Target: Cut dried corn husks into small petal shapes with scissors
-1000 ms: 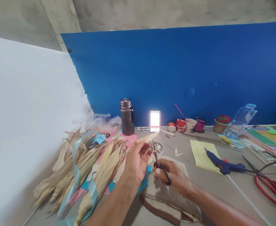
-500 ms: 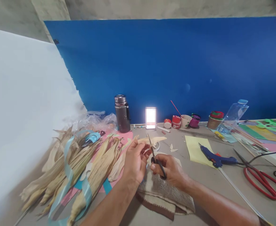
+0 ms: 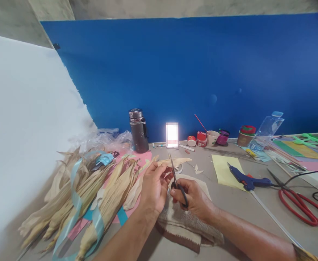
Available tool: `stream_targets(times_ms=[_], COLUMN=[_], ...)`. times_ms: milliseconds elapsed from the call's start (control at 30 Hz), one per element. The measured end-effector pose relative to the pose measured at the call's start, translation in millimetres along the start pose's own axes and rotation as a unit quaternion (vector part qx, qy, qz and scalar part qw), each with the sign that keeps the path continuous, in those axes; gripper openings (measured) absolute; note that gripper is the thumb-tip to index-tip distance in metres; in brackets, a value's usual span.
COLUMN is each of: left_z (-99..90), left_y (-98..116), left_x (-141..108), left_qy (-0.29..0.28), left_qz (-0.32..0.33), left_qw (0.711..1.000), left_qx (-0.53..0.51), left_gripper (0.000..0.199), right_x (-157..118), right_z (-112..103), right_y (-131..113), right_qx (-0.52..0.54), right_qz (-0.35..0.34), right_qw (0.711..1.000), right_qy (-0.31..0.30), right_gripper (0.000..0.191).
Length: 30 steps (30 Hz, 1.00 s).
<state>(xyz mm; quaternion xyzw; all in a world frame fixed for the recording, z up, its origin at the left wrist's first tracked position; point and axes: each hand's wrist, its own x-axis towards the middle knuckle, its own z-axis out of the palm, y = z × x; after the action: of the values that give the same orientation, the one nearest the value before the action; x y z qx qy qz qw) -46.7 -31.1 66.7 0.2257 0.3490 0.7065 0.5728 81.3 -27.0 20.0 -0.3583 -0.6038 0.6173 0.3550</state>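
My left hand (image 3: 155, 185) pinches a pale strip of dried corn husk (image 3: 183, 161), whose pointed end sticks out to the right. Black-handled scissors (image 3: 175, 174) are gripped in my right hand (image 3: 193, 195), blades pointing up and away across the husk strip. Whether the blades are parted is hard to make out. Beneath both hands lies a folded beige and brown cloth (image 3: 180, 221). A pile of dried corn husks (image 3: 118, 188) spreads over the table to the left, with a light blue ribbon (image 3: 76, 195) looped across it.
A dark thermos (image 3: 139, 132) stands at the back beside crumpled clear plastic. Paint jars (image 3: 201, 139), a paper cup (image 3: 212, 138) and a tilted plastic bottle (image 3: 267, 130) line the back edge. To the right lie a blue glue gun (image 3: 252, 180), yellow paper (image 3: 219, 168) and red-handled scissors (image 3: 301, 206).
The whole view has shifted slightly. Both hands keep nearly the same pose, with the scissors still across the husk strip.
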Motion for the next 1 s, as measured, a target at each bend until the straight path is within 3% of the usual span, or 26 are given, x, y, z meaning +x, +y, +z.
stream_targets(times_ms=[233,400,500,600,700,800,900,1000], left_z=[-1.1,-9.0,-16.8,-22.5,-22.4,-19.1,-16.3,-14.0], left_y=[-1.3,17.2,34.1,37.7,27.8,17.1,12.6,11.9], left_x=[1.1,11.7,19.7,23.3,20.9,16.2,12.5,9.7], left_qy=[-0.008,0.018,-0.042,-0.085,-0.140,-0.174,-0.175,-0.151], left_qz=[0.000,0.026,0.047,0.033,-0.041,-0.066,-0.002,0.082], left_qw=[1.000,0.996,0.960,0.906,0.888,0.895,0.879,0.865], left_qx=[0.028,0.085,0.271,0.413,0.437,0.407,0.444,0.471], left_gripper=[0.019,0.013,0.013,0.017,0.007,0.004,0.007,0.008], right_x=[-1.8,-4.1,-3.4,0.7,5.8,8.6,9.6,11.1], right_z=[6.3,3.3,-7.5,-20.8,-29.9,-32.7,-34.8,-39.8], right_y=[-3.4,-3.6,-8.0,-15.9,-20.0,-20.1,-20.2,-21.1], right_qx=[-0.036,-0.050,-0.033,-0.017,0.015,0.040,0.047,0.038], right_qz=[0.030,0.013,-0.031,-0.060,-0.066,-0.059,-0.061,-0.077], right_qw=[0.998,0.999,0.999,0.996,0.991,0.994,0.995,0.992], right_qy=[0.035,-0.002,-0.015,0.069,0.112,0.078,0.062,0.092], right_gripper=[0.040,0.038,0.037,0.035,0.038,0.040,0.039,0.038])
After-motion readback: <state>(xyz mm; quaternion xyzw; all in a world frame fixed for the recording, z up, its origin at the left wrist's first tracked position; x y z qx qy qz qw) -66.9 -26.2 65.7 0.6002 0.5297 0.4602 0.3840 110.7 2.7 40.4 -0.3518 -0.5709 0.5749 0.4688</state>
